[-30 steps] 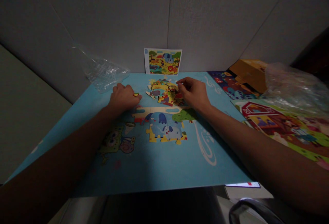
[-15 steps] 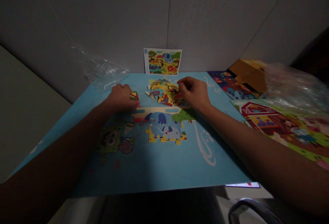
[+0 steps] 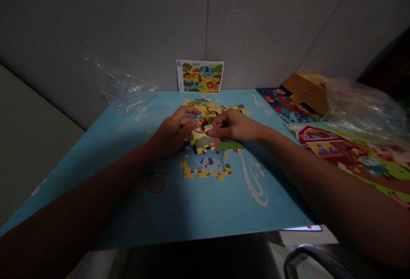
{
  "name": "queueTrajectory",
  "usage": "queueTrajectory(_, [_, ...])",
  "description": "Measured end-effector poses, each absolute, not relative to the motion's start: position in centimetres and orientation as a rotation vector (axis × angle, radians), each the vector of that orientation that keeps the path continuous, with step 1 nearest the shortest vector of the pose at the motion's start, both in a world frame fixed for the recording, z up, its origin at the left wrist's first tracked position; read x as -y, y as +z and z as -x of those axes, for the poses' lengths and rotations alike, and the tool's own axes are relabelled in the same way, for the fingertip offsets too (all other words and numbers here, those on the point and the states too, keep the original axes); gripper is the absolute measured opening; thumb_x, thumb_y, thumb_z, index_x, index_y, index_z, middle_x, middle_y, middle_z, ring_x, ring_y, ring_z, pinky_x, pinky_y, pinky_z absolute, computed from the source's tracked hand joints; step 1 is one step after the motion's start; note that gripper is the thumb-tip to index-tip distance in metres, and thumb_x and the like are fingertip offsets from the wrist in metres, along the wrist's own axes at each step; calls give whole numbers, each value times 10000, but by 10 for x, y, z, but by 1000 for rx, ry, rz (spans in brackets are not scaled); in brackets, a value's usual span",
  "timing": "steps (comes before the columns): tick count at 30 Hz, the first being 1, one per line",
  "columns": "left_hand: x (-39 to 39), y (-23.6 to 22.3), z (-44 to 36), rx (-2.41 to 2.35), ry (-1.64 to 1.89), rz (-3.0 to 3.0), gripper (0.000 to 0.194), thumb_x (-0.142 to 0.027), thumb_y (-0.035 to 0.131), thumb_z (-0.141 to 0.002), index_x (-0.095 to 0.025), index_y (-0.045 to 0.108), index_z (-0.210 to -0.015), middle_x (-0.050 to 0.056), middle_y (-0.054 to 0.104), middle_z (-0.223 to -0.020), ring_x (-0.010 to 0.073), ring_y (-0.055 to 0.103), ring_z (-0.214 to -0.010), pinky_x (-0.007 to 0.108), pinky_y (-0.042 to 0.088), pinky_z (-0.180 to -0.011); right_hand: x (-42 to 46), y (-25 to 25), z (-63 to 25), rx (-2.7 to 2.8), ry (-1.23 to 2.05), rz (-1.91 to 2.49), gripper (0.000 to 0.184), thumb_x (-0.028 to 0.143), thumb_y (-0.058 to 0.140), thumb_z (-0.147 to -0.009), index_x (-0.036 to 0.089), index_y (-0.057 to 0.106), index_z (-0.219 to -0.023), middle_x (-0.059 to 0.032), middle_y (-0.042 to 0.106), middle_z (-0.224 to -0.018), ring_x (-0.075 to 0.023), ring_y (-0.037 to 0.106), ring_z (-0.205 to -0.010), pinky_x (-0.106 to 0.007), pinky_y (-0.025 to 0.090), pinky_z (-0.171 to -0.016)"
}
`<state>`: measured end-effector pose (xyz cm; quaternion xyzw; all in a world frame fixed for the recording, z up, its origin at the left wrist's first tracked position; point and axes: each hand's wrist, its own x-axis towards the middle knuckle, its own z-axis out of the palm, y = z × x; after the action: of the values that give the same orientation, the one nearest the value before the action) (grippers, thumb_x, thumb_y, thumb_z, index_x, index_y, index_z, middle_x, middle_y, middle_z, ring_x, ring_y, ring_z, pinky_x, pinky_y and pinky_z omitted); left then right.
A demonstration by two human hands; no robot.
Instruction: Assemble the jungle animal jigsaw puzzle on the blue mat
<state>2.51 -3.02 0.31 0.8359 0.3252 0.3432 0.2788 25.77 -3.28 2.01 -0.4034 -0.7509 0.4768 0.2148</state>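
Observation:
Both hands meet over the middle of a blue cartoon mat (image 3: 198, 202). My left hand (image 3: 173, 133) curls its fingers round a loose puzzle piece (image 3: 201, 139) that shows yellow and green. My right hand (image 3: 232, 126) pinches the same piece from the right side. Just below them lies the assembled puzzle section (image 3: 206, 164) with blue elephants and a yellow edge. Behind the hands is a pile of loose pieces (image 3: 209, 109). A small reference picture (image 3: 200, 76) of the puzzle leans against the wall.
A crumpled clear plastic bag (image 3: 123, 89) lies at the mat's far left corner. On the right are a colourful farm-scene board (image 3: 346, 155), a cardboard box (image 3: 307, 91) and another plastic bag (image 3: 361, 108). A dark curved chair edge (image 3: 307, 262) shows at the bottom right.
Both hands left the sides of the loose pile and came together at the centre over the assembled section. The left hand's small piece is gone from view; both now grip one piece.

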Motion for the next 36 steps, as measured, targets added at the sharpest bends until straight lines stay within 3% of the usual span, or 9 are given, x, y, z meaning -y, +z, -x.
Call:
queueTrajectory(3, [32,6,-25,-711,815,-2369,195,-353,529,-970,-205,628,-1048,66,782,-994,200,739,-949,340,558,-885,32,28,-277,2071,1594,1276,320,449,820,-708,166,688,-782,16,651,-528,-86,466,-366,-205,246,-357])
queueTrajectory(6, [37,4,-28,-472,653,-2454,182,-333,658,-914,-210,674,-1047,102,759,-1166,240,697,-1153,385,532,-1011,33,36,-294,2120,1749,1452,329,451,843,-663,165,688,-712,-25,699,-563,-114,534,-375,-201,253,-328])
queueTrajectory(11, [41,-2,-32,-359,321,-2599,575,-343,802,-830,-215,610,-1357,169,481,-1565,317,449,-1460,500,373,-1203,33,44,-313,2311,1947,1565,492,612,791,-689,160,616,-604,23,585,-451,-89,478,-347,-199,255,-335])
queueTrajectory(17, [38,0,-30,-326,180,-2665,580,-398,729,-902,-208,568,-1426,165,382,-1624,348,352,-1510,565,273,-1240,29,41,-324,2461,1983,1552,543,644,764,-710,170,528,-588,84,443,-404,-52,385,-315,-183,241,-322])
queueTrajectory(28, [38,-2,-32,-309,18,-2827,637,-489,539,-1007,-214,399,-1564,141,285,-1669,352,199,-1563,589,153,-1256,28,35,-318,2434,2096,1511,550,623,796,-705,183,485,-597,113,368,-419,-32,334,-321,-168,208,-321])
queueTrajectory(36, [38,-3,-33,-294,-12,-2875,524,-459,519,-1024,-310,471,-1524,102,257,-1685,354,193,-1565,599,166,-1241,32,36,-305,2407,1839,1798,525,642,777,-691,161,580,-620,105,378,-401,-44,321,-348,-200,238,-365])
